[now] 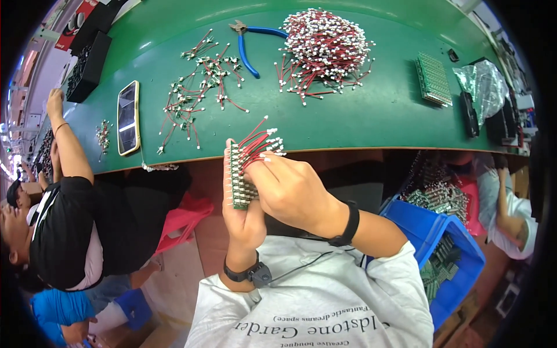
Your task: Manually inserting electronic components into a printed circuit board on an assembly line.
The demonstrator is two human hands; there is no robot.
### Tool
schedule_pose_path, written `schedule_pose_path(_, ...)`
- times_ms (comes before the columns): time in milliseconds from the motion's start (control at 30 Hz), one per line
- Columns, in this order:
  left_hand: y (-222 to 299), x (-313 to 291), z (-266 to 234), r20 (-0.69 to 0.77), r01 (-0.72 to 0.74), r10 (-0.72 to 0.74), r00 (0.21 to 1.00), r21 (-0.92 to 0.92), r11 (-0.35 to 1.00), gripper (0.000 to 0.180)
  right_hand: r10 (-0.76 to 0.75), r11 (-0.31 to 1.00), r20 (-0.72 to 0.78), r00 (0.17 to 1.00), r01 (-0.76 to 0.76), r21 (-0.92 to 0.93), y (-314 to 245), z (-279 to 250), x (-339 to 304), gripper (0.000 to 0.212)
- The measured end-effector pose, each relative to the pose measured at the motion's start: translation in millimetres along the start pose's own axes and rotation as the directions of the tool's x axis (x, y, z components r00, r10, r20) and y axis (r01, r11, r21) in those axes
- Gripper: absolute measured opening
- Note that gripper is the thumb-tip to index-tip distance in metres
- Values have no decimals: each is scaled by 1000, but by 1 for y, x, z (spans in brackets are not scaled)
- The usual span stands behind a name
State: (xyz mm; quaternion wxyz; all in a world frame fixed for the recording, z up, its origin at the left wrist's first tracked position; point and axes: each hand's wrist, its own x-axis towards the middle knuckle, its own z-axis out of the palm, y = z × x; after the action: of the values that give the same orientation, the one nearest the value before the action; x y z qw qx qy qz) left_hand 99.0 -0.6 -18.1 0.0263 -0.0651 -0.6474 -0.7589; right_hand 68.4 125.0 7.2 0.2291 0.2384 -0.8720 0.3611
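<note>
My left hand (pixel 242 226) grips a narrow green circuit board panel (pixel 237 182) upright, just off the table's front edge. White connectors line the panel, and thin pins stick out along its left side. From its upper part a bunch of red cables (pixel 255 145) with white plugs fans out to the upper right. My right hand (pixel 301 191) is closed beside the panel, thumb and forefinger pinching at the red cables. Its fingertips partly hide where the cables meet the board.
On the green table (pixel 232 124) lie a big heap of red cables (pixel 325 49), loose wired boards (pixel 200 93), blue-handled cutters (pixel 246 49), a phone (pixel 128 119) and stacked green panels (pixel 432 78). A blue bin (pixel 426 226) stands at my right. A co-worker's arm (pixel 72 139) reaches in at left.
</note>
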Motion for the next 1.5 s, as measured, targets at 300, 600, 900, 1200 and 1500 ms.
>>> schedule_pose_path(300, 2, 1, -20, -215, 64, -142, 966, -332, 941, 68, -56, 965, -43, 998, 43, -257, 89, -55, 33, 25)
schedule_pose_path(600, 4, 0, -21, -160, 91, -161, 974, -373, 923, 70, -269, 881, 213, 939, 329, -340, 124, -49, 47, 24)
schedule_pose_path(900, 14, 8, -3, -161, 54, -150, 975, -487, 872, 79, -173, 960, -209, 962, 213, 183, 100, -60, 66, 15)
schedule_pose_path(1200, 4, 8, 8, -80, 143, -202, 976, -462, 875, 77, 54, 909, -70, 996, -20, 416, 11, -54, -8, 16)
schedule_pose_path(1500, 5, 3, 29, -45, 63, -86, 995, -375, 925, 70, 162, 928, -67, 984, -129, 351, 15, -11, -27, 16)
